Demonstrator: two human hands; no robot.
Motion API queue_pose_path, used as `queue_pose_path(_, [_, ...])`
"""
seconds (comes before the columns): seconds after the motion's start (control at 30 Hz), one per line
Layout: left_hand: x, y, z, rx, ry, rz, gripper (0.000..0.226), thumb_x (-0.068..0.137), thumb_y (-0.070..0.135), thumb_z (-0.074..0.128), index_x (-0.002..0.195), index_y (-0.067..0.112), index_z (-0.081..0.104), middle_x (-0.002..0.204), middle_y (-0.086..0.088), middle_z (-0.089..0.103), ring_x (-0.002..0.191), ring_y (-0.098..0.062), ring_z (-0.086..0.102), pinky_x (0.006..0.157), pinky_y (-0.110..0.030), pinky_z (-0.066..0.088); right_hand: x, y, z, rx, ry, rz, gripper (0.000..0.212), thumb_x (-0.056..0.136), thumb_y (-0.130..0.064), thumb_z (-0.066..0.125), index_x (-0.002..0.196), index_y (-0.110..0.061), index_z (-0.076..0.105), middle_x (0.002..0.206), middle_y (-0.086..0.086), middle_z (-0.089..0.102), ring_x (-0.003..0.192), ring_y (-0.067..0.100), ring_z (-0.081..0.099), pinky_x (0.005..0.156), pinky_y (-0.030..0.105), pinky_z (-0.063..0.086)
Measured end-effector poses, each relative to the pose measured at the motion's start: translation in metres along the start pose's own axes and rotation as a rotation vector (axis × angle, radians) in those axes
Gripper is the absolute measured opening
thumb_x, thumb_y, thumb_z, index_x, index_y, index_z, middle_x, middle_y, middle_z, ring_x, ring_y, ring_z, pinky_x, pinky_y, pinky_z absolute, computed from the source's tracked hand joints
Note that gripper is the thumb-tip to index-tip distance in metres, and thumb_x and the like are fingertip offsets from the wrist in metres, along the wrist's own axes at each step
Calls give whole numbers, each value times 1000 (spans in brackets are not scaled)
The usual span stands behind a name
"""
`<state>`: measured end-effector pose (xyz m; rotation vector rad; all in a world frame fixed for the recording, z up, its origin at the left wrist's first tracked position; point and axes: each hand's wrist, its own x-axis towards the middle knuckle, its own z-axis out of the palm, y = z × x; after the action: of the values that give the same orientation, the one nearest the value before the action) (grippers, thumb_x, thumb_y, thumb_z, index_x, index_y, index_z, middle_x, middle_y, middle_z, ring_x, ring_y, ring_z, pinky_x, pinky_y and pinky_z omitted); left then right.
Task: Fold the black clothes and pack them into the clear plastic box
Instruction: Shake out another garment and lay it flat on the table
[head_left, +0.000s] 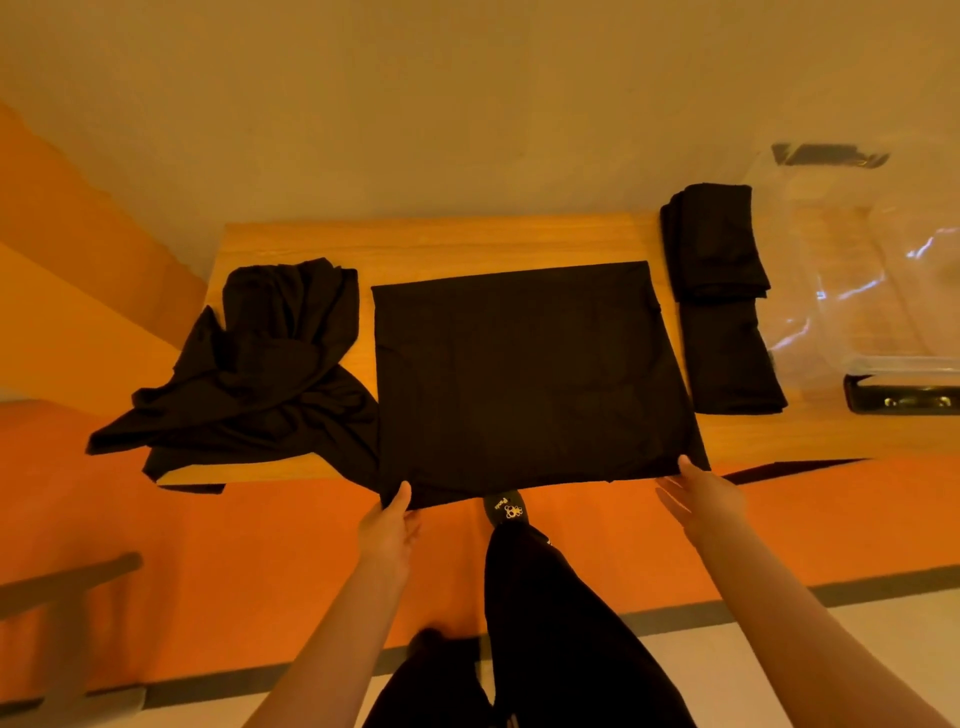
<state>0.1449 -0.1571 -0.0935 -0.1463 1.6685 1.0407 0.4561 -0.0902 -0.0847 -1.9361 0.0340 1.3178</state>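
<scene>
Desk (467, 244): wooden top, far edge against a pale wall, near edge facing the person; orange floor (208, 545) below.

Clear plastic box (857, 291): at the desk's right end, transparent walls, a dark latch on its near side and another on its far side. Whether anything lies inside cannot be told.

Flat black garment (524, 374): spread smooth over the middle of the desk as a rough rectangle, its far edge short of the desk's far edge, its near edge hanging just past the desk's near edge. Both near corners are held.

Crumpled black clothes (260, 364): loose heap at the desk's left end, touching the flat garment's left side and spilling over the near left corner.

Folded black clothes (722, 296): narrow stack along the right part of the desk, between the flat garment and the box, running from near the far edge toward the near edge. One folded piece lies behind another.

Left hand (387, 530): grip pinched on the garment's near left corner, thumb on top of the cloth, fingers beneath.

Right hand (698, 493): at the garment's near right corner, thumb on the cloth's edge, fingers extended under it; the grip holds that corner.

Shoe (506, 509): dark, with a pale printed mark, on the floor under the garment's near edge, between the two hands.
</scene>
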Motion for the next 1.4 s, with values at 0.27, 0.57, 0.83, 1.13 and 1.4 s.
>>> queue_pose_path(0.27, [-8, 5, -10, 406, 30, 569, 39, 90, 9, 58, 125, 16, 43, 109, -5, 57, 102, -21, 58, 86, -36, 50, -19, 4, -16, -280, -33, -525, 45, 87, -4, 60, 126, -18, 42, 99, 14, 60, 78, 21, 62, 73, 34, 52])
queue_pose_path(0.57, [10, 10, -8, 1660, -11, 1466, 72, 54, 31, 88, 115, 11, 56, 118, -14, 59, 109, -29, 49, 90, -45, 44, 14, -3, -16, -1697, -89, -1536, 100, 48, -37, 89, 134, -18, 40, 128, 15, 47, 116, 32, 42, 93, 51, 40])
queue_pose_path(0.83, [22, -21, 48, 1970, -240, 1454, 105, 54, 39, 87, 138, 6, 33, 138, -12, 48, 132, -26, 39, 104, -43, 26, 41, -5, 5, -1999, -403, -1516, 116, 58, -21, 85, 148, -18, 12, 142, 11, 43, 134, 24, 27, 112, 40, 3])
queue_pose_path(1.13, [25, -19, 65, 1835, -221, 1495, 89, 53, 16, 86, 133, 9, 46, 134, -11, 53, 124, -26, 50, 101, -42, 35, 42, -30, -2, -1841, -550, -1689, 79, 36, -5, 92, 111, -12, 67, 117, 8, 65, 107, 23, 63, 82, 35, 53])
queue_pose_path(1.4, [30, 0, 51, 1774, -367, 1621, 45, 67, 22, 71, 111, 14, 68, 118, -3, 65, 114, -21, 60, 91, -43, 48, 11, -66, 14, -1708, -676, -1088, 40, 95, -5, 46, 133, -16, 49, 136, 3, 50, 124, 18, 50, 97, 16, 36])
